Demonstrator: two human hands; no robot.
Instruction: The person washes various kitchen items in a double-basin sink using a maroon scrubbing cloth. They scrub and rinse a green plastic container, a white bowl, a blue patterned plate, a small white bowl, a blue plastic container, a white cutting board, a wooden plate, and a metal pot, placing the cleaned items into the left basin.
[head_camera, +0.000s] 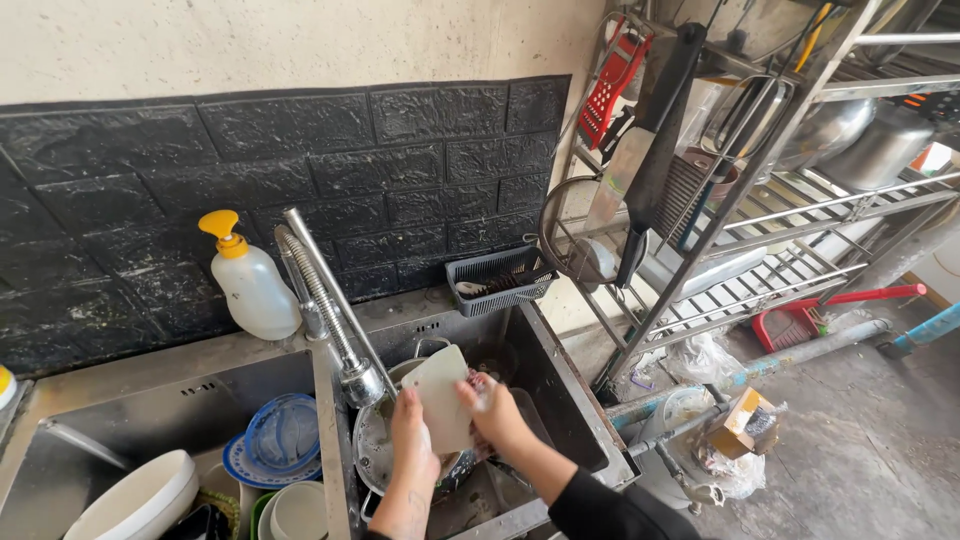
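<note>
Over the right basin of a steel double sink (560, 385), my left hand (412, 440) grips the lower edge of a pale flat board-like item (441, 395), held upright. My right hand (492, 412) presses against its right side, holding what looks like a pink-white scrubbing pad. Below them sits a steel pot (378, 440) with a handle. The pull-out faucet (330, 305) hangs just left of my hands.
The left basin holds a white bowl (140, 495), a blue-rimmed plate (282, 440) and cups. A white pump bottle (250, 280) and a grey basket (500, 280) stand on the sink's ledge. A metal rack (760, 200) with pans, a knife and utensils stands to the right.
</note>
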